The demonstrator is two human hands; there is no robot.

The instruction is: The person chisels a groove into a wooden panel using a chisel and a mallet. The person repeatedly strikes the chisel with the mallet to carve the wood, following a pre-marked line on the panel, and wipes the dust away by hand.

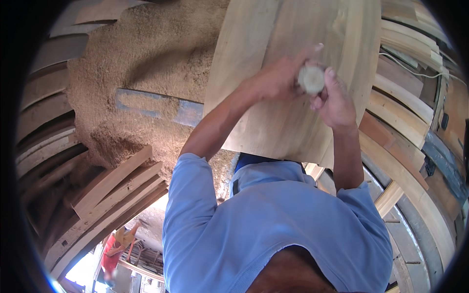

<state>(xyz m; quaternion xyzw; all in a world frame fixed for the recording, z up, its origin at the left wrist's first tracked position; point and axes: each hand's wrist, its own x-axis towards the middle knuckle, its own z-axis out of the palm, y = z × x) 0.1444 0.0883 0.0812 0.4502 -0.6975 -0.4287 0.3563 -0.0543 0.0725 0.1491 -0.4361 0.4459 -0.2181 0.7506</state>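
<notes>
bright centre, glare lower left, blurred left hand [284, 74], curved edges

Woodworking workshop, evidenced by one pale wooden panel [283, 128], a broad spread of sawdust [171, 29] to the panel's left, stacked boards [398, 112] to its right, and planks [119, 188] to its lower left.

We look steeply down from the head of the person at work, through the left of two side-by-side fisheye cameras. The blue shirt [288, 210] fills the lower middle at close range; farther off, we see the left hand [286, 75] and right hand [337, 105] over a wooden board [278, 129]. Our upright, unmirrored field spans planks [46, 110] at either side and a distant co-worker [111, 254] at lower left; straight edges bow toward the dark rim.
</notes>
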